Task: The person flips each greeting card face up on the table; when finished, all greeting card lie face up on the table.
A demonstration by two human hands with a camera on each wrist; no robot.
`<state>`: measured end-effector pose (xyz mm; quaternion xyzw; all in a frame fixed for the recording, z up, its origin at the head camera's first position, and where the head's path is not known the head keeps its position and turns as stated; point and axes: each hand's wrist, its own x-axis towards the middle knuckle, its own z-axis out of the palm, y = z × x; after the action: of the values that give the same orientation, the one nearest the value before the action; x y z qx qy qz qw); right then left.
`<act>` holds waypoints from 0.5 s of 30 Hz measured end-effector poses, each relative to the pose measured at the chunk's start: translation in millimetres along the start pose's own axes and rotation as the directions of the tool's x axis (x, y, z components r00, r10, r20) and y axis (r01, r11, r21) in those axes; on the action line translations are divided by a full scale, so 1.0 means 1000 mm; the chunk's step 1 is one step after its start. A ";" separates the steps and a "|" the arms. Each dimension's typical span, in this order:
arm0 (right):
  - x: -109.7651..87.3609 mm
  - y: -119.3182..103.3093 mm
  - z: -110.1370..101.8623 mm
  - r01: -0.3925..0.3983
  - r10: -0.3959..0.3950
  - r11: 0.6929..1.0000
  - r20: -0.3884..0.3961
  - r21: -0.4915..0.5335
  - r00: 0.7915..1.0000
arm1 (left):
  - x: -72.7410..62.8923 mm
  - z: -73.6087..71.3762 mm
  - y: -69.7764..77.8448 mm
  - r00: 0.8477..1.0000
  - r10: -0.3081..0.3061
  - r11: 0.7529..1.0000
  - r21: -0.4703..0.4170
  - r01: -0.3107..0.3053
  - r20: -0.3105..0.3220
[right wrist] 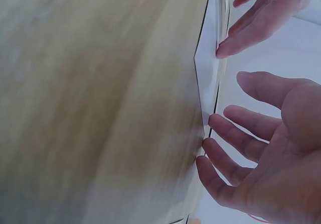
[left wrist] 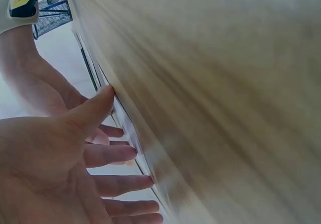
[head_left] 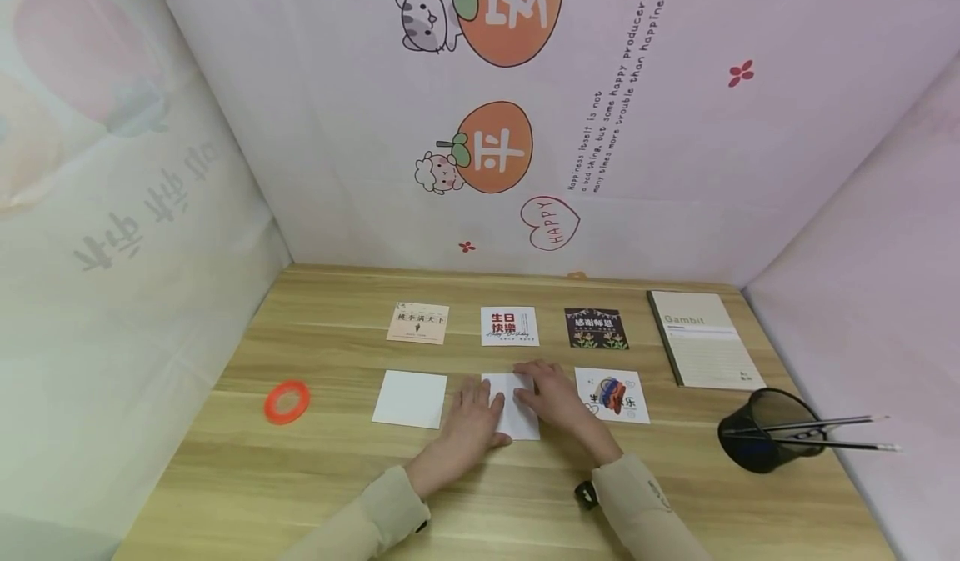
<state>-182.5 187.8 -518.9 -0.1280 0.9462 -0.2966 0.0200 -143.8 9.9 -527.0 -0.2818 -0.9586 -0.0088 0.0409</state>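
A white card (head_left: 517, 415) lies flat on the wooden table in the middle of the lower row of cards. My left hand (head_left: 468, 423) rests at its left side, fingers fairly straight; in the left wrist view the fingertips (left wrist: 150, 181) touch down along the card's edge. From the right, my right hand (head_left: 555, 398) reaches over the card's upper right part, its fingers loosely bent. Several of its fingertips meet the surface by the card edge in the right wrist view. A blank white card (head_left: 410, 398) lies left of my left hand, and a printed card with a colourful picture (head_left: 611, 394) right of my right hand.
Behind stand three printed cards in a row: beige (head_left: 417, 324), white with red characters (head_left: 510, 326), and dark (head_left: 597, 328). A notebook (head_left: 705, 340) and a tilted black mesh pen holder with pencils (head_left: 761, 440) are at right. An orange-red ring (head_left: 287, 402) lies left.
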 end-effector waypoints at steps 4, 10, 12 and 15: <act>0.000 0.000 0.000 -0.008 0.008 1.000 0.001 0.006 1.000 | 0.000 0.002 0.000 1.000 0.004 1.000 -0.022 -0.004 0.006; 0.000 0.001 0.000 -0.024 0.024 1.000 0.011 0.017 1.000 | 0.002 0.002 -0.001 1.000 0.013 0.998 -0.065 -0.014 -0.010; 0.001 0.000 -0.001 -0.030 0.030 0.999 0.015 0.035 0.999 | 0.003 0.002 -0.001 0.999 0.024 0.997 -0.067 -0.026 -0.022; 0.002 0.000 -0.003 -0.044 0.042 0.997 0.026 0.069 0.999 | 0.005 0.002 0.000 0.998 0.048 0.999 -0.023 -0.049 -0.043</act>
<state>-184.6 188.6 -516.5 -0.1106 0.9375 -0.3272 0.0424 -148.2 13.1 -529.0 -0.3051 -0.9502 -0.0252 0.0579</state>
